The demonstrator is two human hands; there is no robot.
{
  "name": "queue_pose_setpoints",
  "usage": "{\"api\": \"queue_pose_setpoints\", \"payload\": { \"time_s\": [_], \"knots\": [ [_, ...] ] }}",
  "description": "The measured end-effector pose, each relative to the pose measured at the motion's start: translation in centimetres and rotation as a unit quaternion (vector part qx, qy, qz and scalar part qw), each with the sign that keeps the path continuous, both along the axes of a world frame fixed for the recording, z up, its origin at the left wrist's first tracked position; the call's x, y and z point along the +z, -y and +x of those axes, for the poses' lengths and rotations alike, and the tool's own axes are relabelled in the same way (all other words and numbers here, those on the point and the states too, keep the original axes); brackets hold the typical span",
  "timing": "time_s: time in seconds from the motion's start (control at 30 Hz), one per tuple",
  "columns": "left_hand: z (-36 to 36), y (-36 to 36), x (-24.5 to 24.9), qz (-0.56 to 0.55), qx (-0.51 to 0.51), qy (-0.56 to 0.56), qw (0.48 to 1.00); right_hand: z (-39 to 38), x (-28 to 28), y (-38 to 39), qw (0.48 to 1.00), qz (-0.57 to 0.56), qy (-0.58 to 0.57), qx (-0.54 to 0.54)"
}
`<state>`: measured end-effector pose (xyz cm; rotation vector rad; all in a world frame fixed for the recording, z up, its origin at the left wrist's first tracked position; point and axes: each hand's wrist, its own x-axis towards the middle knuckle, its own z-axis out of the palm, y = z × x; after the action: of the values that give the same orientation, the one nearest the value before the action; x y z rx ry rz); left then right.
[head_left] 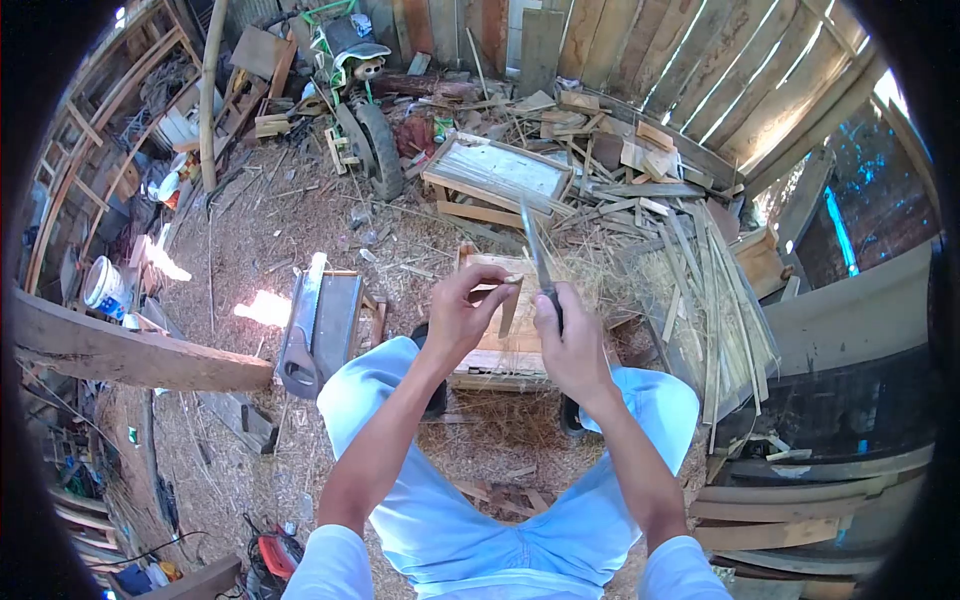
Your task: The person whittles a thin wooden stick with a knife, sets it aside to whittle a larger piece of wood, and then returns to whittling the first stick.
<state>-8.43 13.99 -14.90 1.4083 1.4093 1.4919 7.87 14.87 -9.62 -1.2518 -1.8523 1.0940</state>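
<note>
- Wooden bench (490, 360) between the legs (425, 500), apparently placed within easy reach.
- Handsaw (306, 315) laid at the left, seemingly parked nearby.
- Knife (537, 250), right hand (572, 345) clenched round its handle, blade angled away, likely for control.
- Wood strip (509, 315) above the bench, left hand (462, 312) pinching its upper end, presumably steadying it.

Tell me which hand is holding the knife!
The right hand: it grips the knife by its dark handle. The left hand has no knife; it pinches a small strip of wood.
</note>
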Motion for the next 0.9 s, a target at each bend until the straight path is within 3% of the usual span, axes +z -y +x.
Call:
{"api": "queue_pose_setpoints", "payload": {
  "time_s": [0.07, 0.33, 0.5, 0.67, 0.77, 0.9],
  "knots": [
    [0.1, -0.1, -0.4, 0.005, 0.002, 0.004, 1.000, -0.2, -0.3, -0.1, 0.992, 0.117, -0.016, 0.041],
    [0.6, -0.6, -0.5, 0.000, -0.022, -0.006, 1.000, 0.8, -1.0, 0.2, 0.998, 0.058, 0.012, 0.021],
    [0.8, -0.4, 0.1, 0.017, -0.067, -0.091, 0.993, 1.7, -2.5, -0.2, 1.000, 0.019, 0.016, 0.013],
    [1.0, -0.1, 0.7, -0.010, -0.080, -0.092, 0.992, 2.2, -2.2, -0.1, 0.999, 0.000, 0.013, 0.050],
    [1.2, -0.2, 0.1, 0.042, -0.085, -0.114, 0.989, 2.3, -1.6, 0.2, 0.997, -0.024, 0.012, 0.072],
    [1.4, -0.1, 0.0, 0.034, -0.092, -0.118, 0.988, 2.5, -1.9, 0.3, 0.997, 0.002, 0.018, 0.075]
  ]
}}
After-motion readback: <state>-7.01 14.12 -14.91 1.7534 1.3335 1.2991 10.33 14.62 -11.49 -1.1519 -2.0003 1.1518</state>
